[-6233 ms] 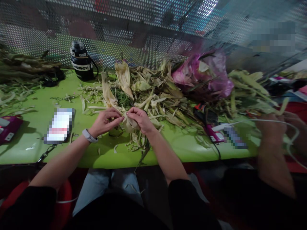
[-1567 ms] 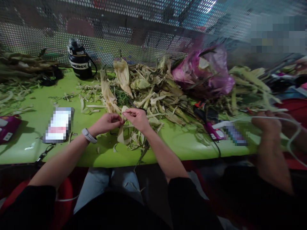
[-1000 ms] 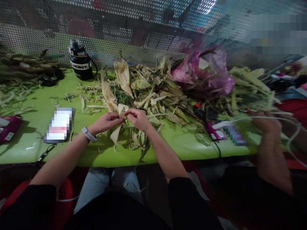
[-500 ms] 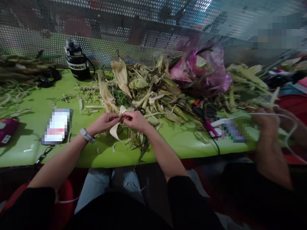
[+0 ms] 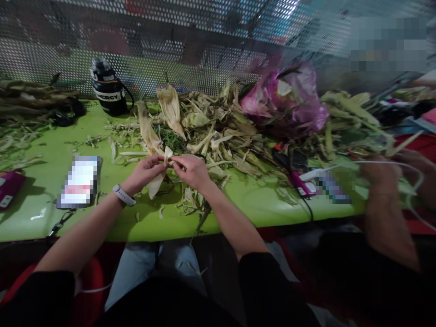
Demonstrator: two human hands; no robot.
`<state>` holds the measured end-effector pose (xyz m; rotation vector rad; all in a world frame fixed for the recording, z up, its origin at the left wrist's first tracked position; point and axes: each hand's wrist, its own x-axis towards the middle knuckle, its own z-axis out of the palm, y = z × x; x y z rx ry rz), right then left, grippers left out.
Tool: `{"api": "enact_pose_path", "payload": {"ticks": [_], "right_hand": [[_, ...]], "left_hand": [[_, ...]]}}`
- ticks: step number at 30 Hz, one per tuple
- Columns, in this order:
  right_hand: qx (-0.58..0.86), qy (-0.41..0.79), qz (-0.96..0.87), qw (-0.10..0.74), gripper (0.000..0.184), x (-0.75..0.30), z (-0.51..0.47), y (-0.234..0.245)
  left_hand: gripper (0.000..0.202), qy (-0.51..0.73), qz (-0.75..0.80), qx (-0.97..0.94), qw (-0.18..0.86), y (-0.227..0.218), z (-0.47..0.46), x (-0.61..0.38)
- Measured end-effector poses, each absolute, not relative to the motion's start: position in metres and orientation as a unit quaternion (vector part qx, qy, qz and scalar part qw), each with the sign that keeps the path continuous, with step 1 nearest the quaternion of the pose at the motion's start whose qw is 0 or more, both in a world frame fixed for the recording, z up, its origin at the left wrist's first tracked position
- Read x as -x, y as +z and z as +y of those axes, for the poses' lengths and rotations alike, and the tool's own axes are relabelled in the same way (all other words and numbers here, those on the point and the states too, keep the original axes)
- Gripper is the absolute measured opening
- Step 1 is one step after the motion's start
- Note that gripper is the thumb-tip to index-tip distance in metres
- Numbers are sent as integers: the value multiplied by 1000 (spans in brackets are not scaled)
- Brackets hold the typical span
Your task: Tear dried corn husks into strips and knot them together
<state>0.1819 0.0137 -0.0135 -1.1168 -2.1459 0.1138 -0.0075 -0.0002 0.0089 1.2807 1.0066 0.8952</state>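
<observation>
My left hand and my right hand meet over the green table, both pinched on one pale corn husk strip. The strip is folded at the top between my fingertips and its loose end hangs down to the left under my left hand. A white band sits on my left wrist. Just behind my hands lies a big heap of dried corn husks.
A black jug stands at the back left, a phone lies at the left. A pink plastic bag sits behind the heap. Another person's hands work with husks and a white cord at the right. Perforated metal screen behind.
The husk strip, earlier bunched between my hands, is now folded and pinched at its top, its tail swung down to the left. My hands stayed at about the same place.
</observation>
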Motion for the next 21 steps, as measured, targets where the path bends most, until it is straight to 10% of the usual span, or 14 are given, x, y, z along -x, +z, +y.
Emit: {"api": "enact_pose_path", "payload": {"ticks": [21], "right_hand": [[470, 30, -804, 364, 29, -184, 15, -14]], "left_hand": [[23, 443, 431, -421, 664, 11, -1, 4]]}}
